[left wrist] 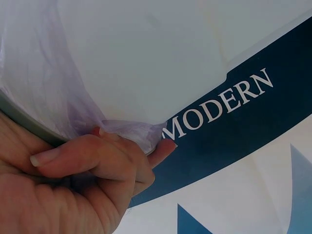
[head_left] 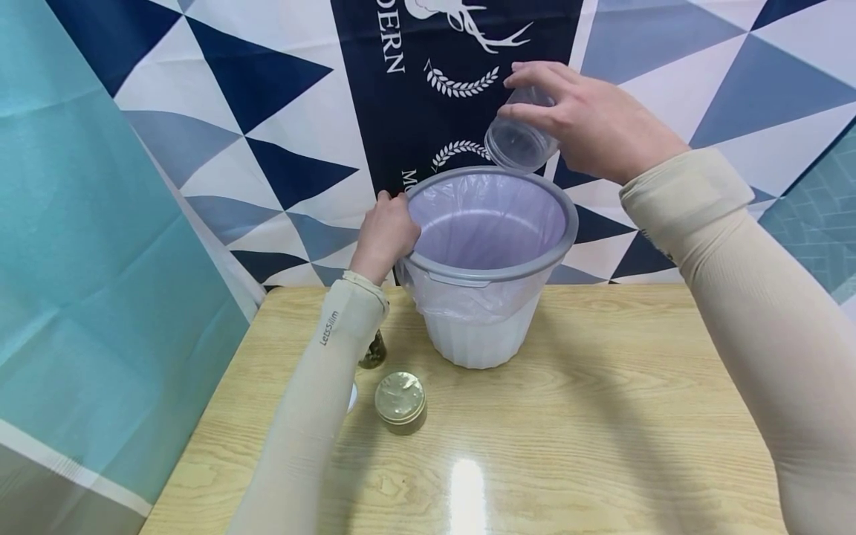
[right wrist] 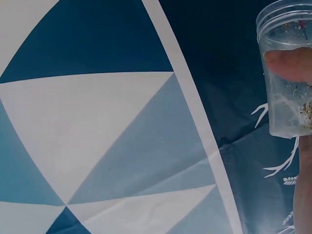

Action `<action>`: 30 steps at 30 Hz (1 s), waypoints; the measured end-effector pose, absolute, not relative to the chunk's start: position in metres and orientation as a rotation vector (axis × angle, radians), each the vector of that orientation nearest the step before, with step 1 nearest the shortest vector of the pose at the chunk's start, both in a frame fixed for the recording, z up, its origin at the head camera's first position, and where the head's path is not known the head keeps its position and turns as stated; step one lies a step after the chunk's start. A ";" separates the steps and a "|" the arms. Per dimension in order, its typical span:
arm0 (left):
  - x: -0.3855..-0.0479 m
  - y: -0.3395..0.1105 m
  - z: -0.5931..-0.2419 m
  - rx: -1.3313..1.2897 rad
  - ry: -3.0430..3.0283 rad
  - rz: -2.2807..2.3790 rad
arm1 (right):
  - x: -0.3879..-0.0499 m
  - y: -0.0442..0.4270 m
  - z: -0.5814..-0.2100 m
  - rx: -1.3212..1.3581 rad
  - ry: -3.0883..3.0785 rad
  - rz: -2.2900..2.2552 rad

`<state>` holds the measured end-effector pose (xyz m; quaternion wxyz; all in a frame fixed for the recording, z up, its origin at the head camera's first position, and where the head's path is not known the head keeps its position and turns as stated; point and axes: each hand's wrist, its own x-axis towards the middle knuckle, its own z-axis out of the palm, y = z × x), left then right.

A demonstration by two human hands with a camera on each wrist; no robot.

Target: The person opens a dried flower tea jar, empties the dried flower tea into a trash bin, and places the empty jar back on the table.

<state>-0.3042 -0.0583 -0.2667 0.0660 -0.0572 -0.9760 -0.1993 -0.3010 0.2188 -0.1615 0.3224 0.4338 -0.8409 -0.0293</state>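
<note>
A white bin (head_left: 481,345) with a grey rim (head_left: 570,223) stands on the table, lined with a thin, see-through purplish bag (head_left: 444,297). My left hand (head_left: 389,232) grips the bin's left rim; in the left wrist view its curled fingers (left wrist: 114,161) lie against the bag and the bin's side. Above the far right part of the rim, my right hand (head_left: 591,122) holds a clear plastic jar (head_left: 518,141), tilted with its mouth downward over the bin. Small brownish bits (right wrist: 307,111) cling inside that jar in the right wrist view.
A round tin-like jar with a gold lid (head_left: 400,397) stands in front of the bin. Partly behind the left forearm are a small dark-filled jar (head_left: 374,352) and a white edge of something (head_left: 352,397). A patterned cloth (head_left: 294,134) hangs behind the wooden table (head_left: 568,446).
</note>
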 end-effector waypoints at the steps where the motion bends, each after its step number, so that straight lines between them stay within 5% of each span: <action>1: -0.304 -0.058 -0.267 -0.171 -2.944 -0.600 | -0.301 0.219 -0.161 1.139 -2.213 -0.083; 30: -0.312 -0.071 -0.281 -0.265 -2.834 -0.704 | -0.297 0.222 -0.170 1.130 -2.215 -0.074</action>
